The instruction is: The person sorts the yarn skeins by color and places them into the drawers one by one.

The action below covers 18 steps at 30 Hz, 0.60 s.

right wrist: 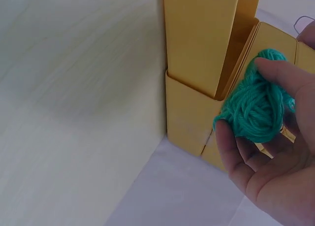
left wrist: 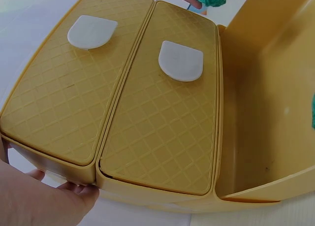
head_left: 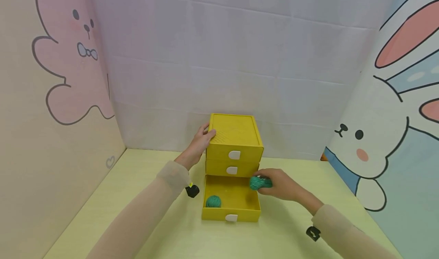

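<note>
A yellow drawer unit with white tabs stands on the table. Its lowest drawer is pulled out, while the two drawers above are closed. One green ball of yarn lies in the open drawer's front left corner. My right hand holds a second green ball of yarn between thumb and fingers, above the right side of that drawer. At the unit's upper left edge, my left hand rests with its thumb on the top and its other fingers against the side.
The pale yellow tabletop surrounds the unit. A white cloth wall rises behind it, and panels with cartoon animals stand at left and right. Dark devices are strapped at both wrists.
</note>
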Each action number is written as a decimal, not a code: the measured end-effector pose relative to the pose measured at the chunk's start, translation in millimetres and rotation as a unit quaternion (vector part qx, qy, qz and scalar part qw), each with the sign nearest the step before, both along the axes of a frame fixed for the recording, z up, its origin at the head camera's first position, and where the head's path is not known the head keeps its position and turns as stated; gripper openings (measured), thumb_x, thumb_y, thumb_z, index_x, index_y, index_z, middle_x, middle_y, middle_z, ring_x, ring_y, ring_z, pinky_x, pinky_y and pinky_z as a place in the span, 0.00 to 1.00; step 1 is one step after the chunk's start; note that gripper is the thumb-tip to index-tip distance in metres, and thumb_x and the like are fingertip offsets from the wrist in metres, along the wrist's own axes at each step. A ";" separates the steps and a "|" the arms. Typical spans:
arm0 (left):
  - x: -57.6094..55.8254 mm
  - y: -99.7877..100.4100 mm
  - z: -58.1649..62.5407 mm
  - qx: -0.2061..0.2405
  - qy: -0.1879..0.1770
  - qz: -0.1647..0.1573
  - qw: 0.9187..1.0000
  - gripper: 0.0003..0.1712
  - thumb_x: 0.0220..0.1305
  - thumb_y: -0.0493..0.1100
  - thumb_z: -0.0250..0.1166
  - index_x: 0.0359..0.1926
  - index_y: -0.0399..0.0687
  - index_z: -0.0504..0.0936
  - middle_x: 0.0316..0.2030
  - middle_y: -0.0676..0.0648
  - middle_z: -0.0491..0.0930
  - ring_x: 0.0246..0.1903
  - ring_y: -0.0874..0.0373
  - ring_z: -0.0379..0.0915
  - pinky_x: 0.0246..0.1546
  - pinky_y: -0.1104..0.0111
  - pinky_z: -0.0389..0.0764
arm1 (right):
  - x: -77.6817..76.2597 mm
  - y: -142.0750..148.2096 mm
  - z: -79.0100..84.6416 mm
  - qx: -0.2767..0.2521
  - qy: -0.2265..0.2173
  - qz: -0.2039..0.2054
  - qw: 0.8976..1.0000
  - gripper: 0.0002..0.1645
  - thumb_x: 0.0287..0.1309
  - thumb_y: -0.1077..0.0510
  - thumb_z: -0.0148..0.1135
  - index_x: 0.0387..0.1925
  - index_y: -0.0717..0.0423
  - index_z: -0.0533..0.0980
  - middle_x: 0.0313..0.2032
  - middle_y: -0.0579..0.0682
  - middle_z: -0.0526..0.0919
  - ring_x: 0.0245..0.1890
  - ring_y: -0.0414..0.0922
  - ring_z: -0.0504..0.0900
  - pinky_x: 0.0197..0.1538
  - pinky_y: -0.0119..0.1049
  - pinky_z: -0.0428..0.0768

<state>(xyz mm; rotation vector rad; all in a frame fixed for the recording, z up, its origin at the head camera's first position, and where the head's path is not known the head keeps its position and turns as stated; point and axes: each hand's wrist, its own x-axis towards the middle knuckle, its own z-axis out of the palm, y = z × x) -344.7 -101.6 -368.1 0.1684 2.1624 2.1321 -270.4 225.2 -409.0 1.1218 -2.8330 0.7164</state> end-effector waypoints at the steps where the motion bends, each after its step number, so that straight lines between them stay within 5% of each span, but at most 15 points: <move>1: 0.0 -0.1 0.1 0.001 0.000 0.000 1.000 0.42 0.84 0.55 0.55 0.87 0.60 0.45 0.82 0.43 0.52 0.78 0.44 0.59 0.79 0.49 0.59 | 0.6 -3.2 0.8 -0.001 -0.001 0.003 1.000 0.22 0.63 0.58 0.76 0.58 0.55 0.83 0.49 0.44 0.88 0.43 0.38 0.81 0.50 0.39 0.85; 18: 0.4 0.2 0.6 0.003 -0.005 0.003 1.000 0.41 0.84 0.55 0.55 0.87 0.60 0.46 0.82 0.42 0.52 0.77 0.43 0.60 0.79 0.48 0.60 | 2.9 -44.4 -9.7 -0.005 -0.013 0.055 0.998 0.18 0.64 0.57 0.76 0.55 0.53 0.84 0.46 0.39 0.87 0.40 0.35 0.79 0.49 0.35 0.84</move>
